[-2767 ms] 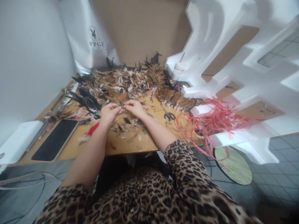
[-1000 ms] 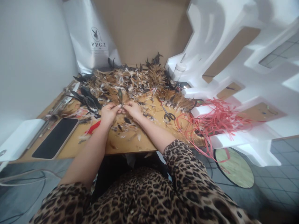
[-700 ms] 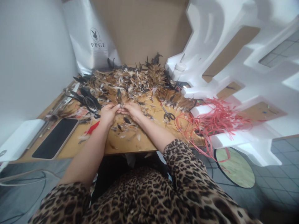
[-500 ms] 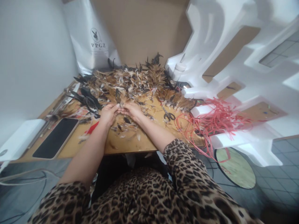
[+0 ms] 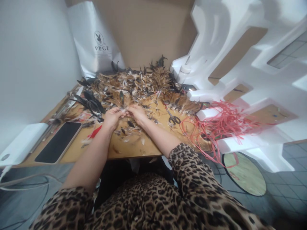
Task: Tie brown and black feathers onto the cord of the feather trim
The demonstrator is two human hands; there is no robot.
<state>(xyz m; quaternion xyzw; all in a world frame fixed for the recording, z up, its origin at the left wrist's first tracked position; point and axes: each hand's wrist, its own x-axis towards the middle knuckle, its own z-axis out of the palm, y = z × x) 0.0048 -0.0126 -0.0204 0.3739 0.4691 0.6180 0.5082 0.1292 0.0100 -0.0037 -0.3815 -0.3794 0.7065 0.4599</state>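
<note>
My left hand (image 5: 112, 117) and my right hand (image 5: 136, 114) meet over the front half of the table, fingertips pinched close together. Between them they hold a small bunch of feathers (image 5: 122, 99), brown with a dark one standing up in the middle. Its lower end is hidden by my fingers. Just beyond lies a broad heap of brown, white and black feathers (image 5: 134, 80). Black feathers (image 5: 90, 102) lie left of my left hand. Loose feather bits (image 5: 129, 131) are scattered on the table (image 5: 134, 148) below my hands.
Dark-handled scissors (image 5: 174, 119) lie to the right, beside tangled red strips (image 5: 223, 123) draped over white foam (image 5: 240, 142). On the left are a phone (image 5: 59, 142) and a white box with a cable (image 5: 22, 143). A silver bag (image 5: 93, 44) stands at the back left.
The feather bunch at my fingertips has fanned out and stands more plainly in view. My hands have barely shifted; the camera view has moved slightly.
</note>
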